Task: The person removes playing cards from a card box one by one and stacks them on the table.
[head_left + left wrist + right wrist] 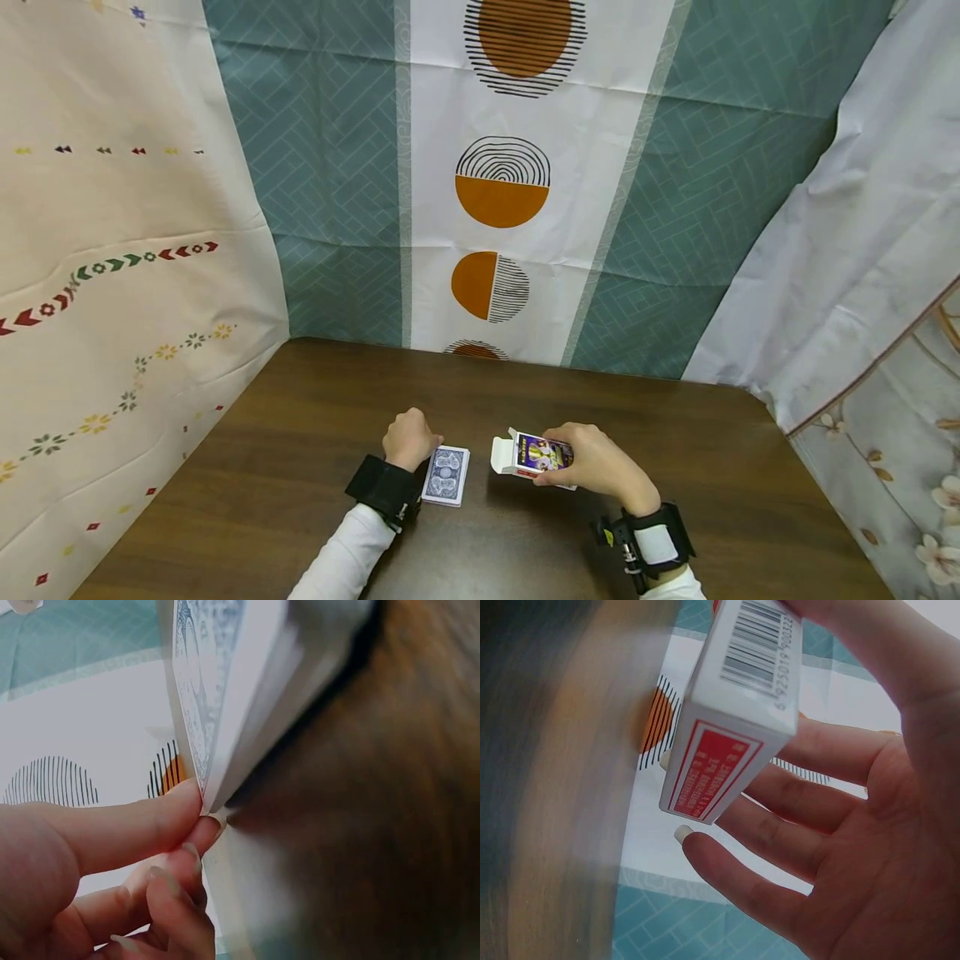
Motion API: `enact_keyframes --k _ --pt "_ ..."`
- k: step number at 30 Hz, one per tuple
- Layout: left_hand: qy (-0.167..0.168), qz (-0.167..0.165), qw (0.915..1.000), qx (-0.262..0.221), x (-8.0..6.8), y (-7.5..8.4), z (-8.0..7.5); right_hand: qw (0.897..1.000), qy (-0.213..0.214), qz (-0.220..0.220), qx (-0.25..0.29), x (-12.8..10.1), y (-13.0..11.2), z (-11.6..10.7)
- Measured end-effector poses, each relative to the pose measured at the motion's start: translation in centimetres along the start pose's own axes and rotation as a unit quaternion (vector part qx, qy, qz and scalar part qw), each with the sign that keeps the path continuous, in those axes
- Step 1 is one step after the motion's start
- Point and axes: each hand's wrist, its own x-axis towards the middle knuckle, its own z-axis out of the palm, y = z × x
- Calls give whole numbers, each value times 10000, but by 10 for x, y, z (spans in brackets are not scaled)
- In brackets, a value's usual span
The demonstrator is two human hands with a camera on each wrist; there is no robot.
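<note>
- Blue-backed deck of cards (446, 475) lies on the wooden table (300, 467); the left hand (407, 439) pinches its near corner with thumb and curled fingers (161, 817).
- Right hand (600, 463) holds the card box (531, 456) between thumb and spread fingers (780, 840), flap open toward the deck.
- Bare tabletop separates deck and box, with more beyond both.

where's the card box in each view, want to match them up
Head: the card box lies low and right of centre on the table, flap open, held by the right hand.
Left wrist: not in view; only the blue-backed deck shows.
Right wrist: upper centre, barcode end up, gripped by the fingers.
Shared landmark: the orange-circle curtain.
</note>
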Motion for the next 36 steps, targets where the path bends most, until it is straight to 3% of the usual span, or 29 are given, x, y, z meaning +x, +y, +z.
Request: enact_keyframes --k 4,7,9,11,13,15,21,31,36 --pt "239 307 9991 -144 -4 2 -4 10000 -37 -41 -7 0 -1 -1" --pt "96 1039 9922 -682 -16 9 -19 9999 -51 -122 -51 -1 -4 -1" --pt "-490 1663 9763 -1293 -27 19 -32 9998 -36 -188 -114 -2 -6 -2" --pt "-1283 2160 9495 -1882 -37 32 -42 9996 13 -217 -165 -3 -8 -4" --pt "-1989 2398 9230 -2261 -44 44 -45 9995 81 -254 -197 -4 -11 -6" --pt "-2371 2389 9111 -2381 -48 53 -43 9993 140 -288 -201 -5 -13 -9" --pt "-2833 2018 9036 -2501 -53 56 -29 9986 185 -436 -253 -10 -20 -13" --pt "-3181 2000 8795 -2921 -52 56 -26 9971 361 -529 -408 -11 -22 -15" --pt "-3239 1878 8728 -3132 -52 54 -26 9976 277 -507 -369 -11 -20 -15"
